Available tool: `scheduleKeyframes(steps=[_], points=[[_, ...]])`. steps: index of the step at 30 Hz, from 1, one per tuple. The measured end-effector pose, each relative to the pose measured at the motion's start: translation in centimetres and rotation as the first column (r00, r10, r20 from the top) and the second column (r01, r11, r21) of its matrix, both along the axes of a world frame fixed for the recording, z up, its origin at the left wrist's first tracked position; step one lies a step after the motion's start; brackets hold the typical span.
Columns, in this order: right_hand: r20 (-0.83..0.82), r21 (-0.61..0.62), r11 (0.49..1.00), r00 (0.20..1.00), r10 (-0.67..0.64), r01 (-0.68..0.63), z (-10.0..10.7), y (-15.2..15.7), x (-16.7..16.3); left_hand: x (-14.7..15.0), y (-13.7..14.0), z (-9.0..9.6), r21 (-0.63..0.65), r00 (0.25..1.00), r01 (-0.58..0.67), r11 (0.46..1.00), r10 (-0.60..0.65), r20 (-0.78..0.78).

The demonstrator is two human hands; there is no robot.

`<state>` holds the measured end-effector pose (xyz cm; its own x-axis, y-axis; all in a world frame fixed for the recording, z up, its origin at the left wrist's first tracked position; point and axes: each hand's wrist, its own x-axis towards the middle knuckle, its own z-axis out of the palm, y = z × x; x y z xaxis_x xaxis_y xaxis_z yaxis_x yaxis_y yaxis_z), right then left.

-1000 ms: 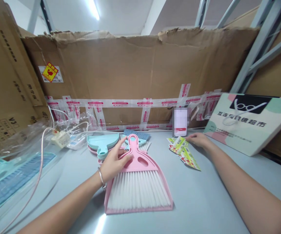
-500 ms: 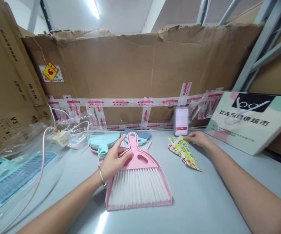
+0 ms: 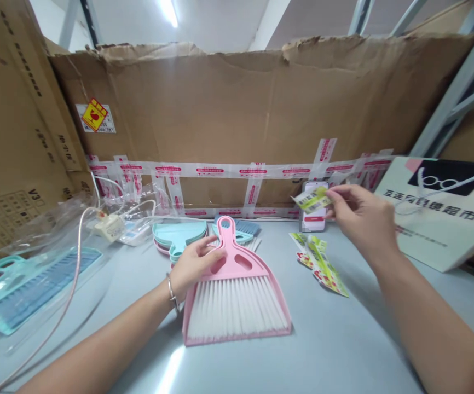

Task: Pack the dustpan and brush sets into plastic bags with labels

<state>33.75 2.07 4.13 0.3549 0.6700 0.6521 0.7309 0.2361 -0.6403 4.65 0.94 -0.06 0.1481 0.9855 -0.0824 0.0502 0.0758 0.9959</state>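
Observation:
Near the middle of the table, a pink dustpan (image 3: 237, 339) lies with a white-bristled pink hand brush (image 3: 237, 309) nested in it. My left hand (image 3: 196, 267) grips the set on its left side below the looped handle, thumb on top. My right hand (image 3: 360, 219) is raised at the right, pinching a small green and yellow printed card (image 3: 313, 201) by its edge in front of a phone. Several similar printed cards (image 3: 325, 269) with red fruit pictures overlap on the table beneath it.
Behind the pink set lie turquoise dustpans (image 3: 179, 234) and a blue-bristled brush (image 3: 243, 226). A bagged turquoise brush set (image 3: 35, 287), a cable (image 3: 75, 262) and a power adapter (image 3: 109, 227) are left. The phone (image 3: 314, 224) leans at the back before a cardboard wall (image 3: 204, 115); a printed box (image 3: 438, 219) stands right.
My right hand has lifted one card off the pile, raising it up in front of the phone. My left hand keeps its grip on the pink brush and dustpan.

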Motion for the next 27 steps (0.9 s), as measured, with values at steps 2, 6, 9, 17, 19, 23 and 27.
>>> scheduleKeyframes(steps=[2, 6, 9, 17, 19, 23, 27], points=[[-0.327, 0.152, 0.937, 0.879, 0.347, -0.314, 0.5, -1.4, -2.8, -0.2, 0.0, 0.0, -0.062, 0.999, 0.043, 0.997, -0.042, 0.016], [-0.660, 0.150, 0.700, 0.457, 0.597, -0.698, 0.1, -3.2, -7.0, -0.4, 0.1, -0.5, -0.099, 0.985, 0.138, 0.985, -0.127, 0.115], [-0.753, 0.004, 0.539, 0.352, 0.556, -0.842, -0.8, -3.7, -8.8, -0.2, 0.3, -0.7, -0.106, 0.964, 0.119, 0.987, -0.089, 0.251], [-0.729, -0.136, 0.635, 0.511, 0.455, -0.761, -2.5, -3.3, -10.5, 0.2, -0.2, 0.4, -0.149, 0.859, -0.132, 0.980, 0.188, 0.476], [-0.717, -0.133, 0.659, 0.531, 0.451, -0.740, -2.8, -3.1, -10.4, 0.1, -0.3, 0.5, -0.123, 0.855, -0.135, 0.983, 0.178, 0.487], [-0.693, -0.093, 0.704, 0.553, 0.462, -0.704, -3.1, -2.5, -10.1, 0.0, -0.4, 0.8, -0.101, 0.891, -0.064, 0.993, 0.103, 0.441], [-0.679, -0.079, 0.731, 0.573, 0.458, -0.678, -3.1, -2.3, -9.9, -0.1, -0.6, 1.0, -0.047, 0.933, 0.055, 0.997, -0.034, 0.358]])
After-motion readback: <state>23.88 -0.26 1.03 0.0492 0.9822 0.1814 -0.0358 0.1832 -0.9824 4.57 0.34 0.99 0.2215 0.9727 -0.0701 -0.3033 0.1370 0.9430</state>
